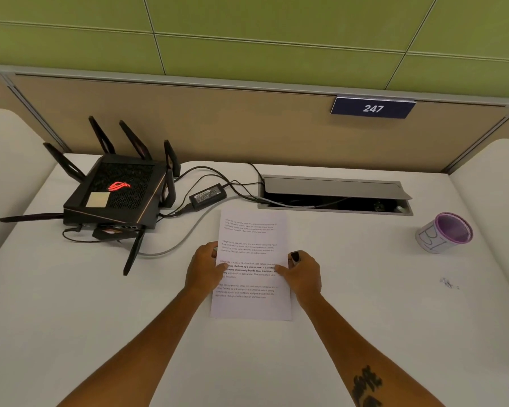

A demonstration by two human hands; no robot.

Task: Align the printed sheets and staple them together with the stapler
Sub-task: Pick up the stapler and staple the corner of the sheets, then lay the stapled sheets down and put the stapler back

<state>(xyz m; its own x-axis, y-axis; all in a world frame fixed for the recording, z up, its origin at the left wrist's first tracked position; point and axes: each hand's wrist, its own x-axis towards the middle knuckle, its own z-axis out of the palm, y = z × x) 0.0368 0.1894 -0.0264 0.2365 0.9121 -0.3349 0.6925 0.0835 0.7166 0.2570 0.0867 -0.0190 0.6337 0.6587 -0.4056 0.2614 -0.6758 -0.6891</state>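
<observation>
The printed sheets (252,254) lie as a white stack in the middle of the white desk (100,318), long side running away from me. My left hand (204,267) grips the stack's left edge with the thumb on top. On the right edge, my right hand (303,273) presses its thumb onto the paper. A small black object (295,256), possibly the stapler, sticks out from under the right hand's fingers, just off the right edge of the sheets. Most of it is hidden by the hand.
A black router (115,192) with several antennas stands at the back left, with a power brick (207,196) and cables beside it. An open cable hatch (335,195) lies behind the sheets. A purple-rimmed cup (442,232) stands at the right.
</observation>
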